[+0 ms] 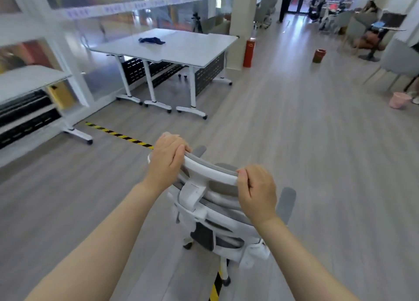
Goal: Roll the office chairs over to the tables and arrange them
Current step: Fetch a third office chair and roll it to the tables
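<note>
Both hands on the chair [210,212]: the left hand [166,162] curls over one end of the white headrest [210,172], the right hand [257,190] grips the other end. Chair stands on grey floor [317,164], astride the striped tape [118,134], well apart from the white tables [181,48] ahead-left. Dark cloth [152,40] lies on the tabletop.
</note>
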The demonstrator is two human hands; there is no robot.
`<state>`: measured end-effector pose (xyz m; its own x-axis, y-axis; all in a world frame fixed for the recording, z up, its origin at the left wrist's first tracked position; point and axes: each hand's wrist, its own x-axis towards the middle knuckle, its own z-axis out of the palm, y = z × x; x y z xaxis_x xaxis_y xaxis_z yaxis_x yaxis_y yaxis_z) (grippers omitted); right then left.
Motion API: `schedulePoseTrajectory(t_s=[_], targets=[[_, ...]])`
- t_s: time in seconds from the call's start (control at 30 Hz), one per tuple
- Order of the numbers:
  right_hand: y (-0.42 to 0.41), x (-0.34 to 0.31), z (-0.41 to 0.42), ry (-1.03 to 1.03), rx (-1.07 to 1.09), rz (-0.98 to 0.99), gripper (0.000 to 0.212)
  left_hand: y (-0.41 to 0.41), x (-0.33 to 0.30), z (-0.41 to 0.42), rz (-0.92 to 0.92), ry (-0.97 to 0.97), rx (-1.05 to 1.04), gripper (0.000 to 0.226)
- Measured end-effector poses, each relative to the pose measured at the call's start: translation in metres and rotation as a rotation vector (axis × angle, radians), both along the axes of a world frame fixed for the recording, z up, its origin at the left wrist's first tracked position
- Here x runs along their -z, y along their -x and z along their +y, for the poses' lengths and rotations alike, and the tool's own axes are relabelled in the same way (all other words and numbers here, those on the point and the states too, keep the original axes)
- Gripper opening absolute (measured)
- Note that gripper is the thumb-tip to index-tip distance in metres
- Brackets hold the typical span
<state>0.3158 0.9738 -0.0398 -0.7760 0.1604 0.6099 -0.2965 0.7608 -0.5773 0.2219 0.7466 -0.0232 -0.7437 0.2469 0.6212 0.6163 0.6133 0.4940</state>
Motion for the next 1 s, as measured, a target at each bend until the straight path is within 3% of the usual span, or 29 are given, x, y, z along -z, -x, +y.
schedulePoseTrajectory(t_s=[0.2,0.43,0.67,1.0], targets=[[0.106,-0.004,-0.059,-0.016,-0.254,-0.023,0.025,0.050,-0.004,-0.078,-0.106,0.116,-0.218,0.046],[0.215,-0.004,-0.154,-0.016,-0.458,-0.016,0.028,0.107,-0.007,-0.176,-0.236,0.050,-0.385,0.051],[0.306,0.000,-0.255,0.012,-0.547,0.010,0.033,0.173,-0.003,-0.278,-0.183,0.070,-0.484,0.043],[0.421,0.001,-0.414,-0.006,-0.625,0.090,0.032,0.262,-0.011,-0.428,-0.246,0.050,-0.614,0.043]])
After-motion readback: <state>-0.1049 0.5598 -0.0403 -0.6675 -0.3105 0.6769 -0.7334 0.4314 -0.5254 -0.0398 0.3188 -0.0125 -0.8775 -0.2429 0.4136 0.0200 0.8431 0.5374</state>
